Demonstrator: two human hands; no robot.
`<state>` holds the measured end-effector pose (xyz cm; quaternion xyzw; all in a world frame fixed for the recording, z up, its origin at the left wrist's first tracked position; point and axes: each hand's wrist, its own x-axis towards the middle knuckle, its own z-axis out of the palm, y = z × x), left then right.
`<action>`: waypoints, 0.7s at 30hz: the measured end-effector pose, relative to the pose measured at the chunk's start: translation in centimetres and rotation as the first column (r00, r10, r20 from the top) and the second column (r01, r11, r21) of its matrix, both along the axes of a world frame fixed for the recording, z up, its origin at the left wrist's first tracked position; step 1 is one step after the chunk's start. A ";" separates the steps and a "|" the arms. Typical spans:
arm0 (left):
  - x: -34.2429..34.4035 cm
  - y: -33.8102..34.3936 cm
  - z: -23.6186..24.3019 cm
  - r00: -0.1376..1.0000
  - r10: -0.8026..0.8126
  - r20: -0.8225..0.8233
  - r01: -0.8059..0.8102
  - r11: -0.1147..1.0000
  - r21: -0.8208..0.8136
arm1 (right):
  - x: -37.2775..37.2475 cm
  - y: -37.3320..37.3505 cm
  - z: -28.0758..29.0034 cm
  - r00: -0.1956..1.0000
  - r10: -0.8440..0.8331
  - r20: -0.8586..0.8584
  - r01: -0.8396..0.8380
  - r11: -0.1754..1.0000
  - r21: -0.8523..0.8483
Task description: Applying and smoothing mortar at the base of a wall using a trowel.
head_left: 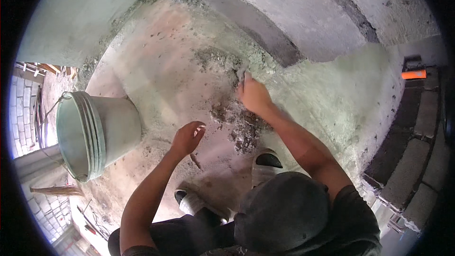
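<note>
My right hand (255,96) is closed around a hand tool with a grey metal end (242,72); it looks like a trowel, but the end is blurred. The tool meets loose grey mortar rubble (218,59) on the floor near the base of the wall. More dark crumbled mortar (246,132) lies in a heap between my right forearm and my shoes. My left hand (188,138) hangs above the floor to the left, its fingers loosely curled and apart, with nothing visible in them.
A white bucket (116,118) lies tipped on its side at the left, with a broom (57,190) below it. A concrete block wall (303,14) rises ahead. Stacked blocks (407,170) and an orange object (414,74) are at the right. My shoes (194,204) stand near the rubble.
</note>
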<state>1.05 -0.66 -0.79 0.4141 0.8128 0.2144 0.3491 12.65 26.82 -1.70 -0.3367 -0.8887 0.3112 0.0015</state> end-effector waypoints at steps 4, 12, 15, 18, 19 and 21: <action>0.0 1.7 0.6 1.000 0.000 -0.005 0.001 0.997 0.082 | -2.5 5.3 -1.5 0.991 -0.086 -0.105 0.098 0.989 0.115; 0.3 0.4 0.0 1.000 -0.011 0.001 0.011 0.998 0.064 | 2.5 -1.7 -1.4 0.993 0.035 0.110 -0.039 0.999 0.029; 0.0 0.3 -0.1 1.000 -0.015 0.001 0.015 0.999 0.031 | 3.6 -1.6 1.3 0.994 0.035 0.100 -0.042 0.997 0.070; -0.1 0.9 0.2 1.000 -0.002 0.018 0.002 1.000 0.014 | 3.9 1.4 1.5 0.996 -0.088 0.026 0.085 0.991 0.105; -0.1 1.4 0.5 1.000 -0.007 0.018 0.007 1.000 0.018 | 3.8 2.9 1.4 0.989 -0.151 0.001 0.150 0.980 0.130; 0.1 2.3 0.9 1.000 -0.016 0.022 0.015 1.000 0.026 | 4.0 4.2 -0.7 0.982 -0.190 0.008 0.188 0.975 0.117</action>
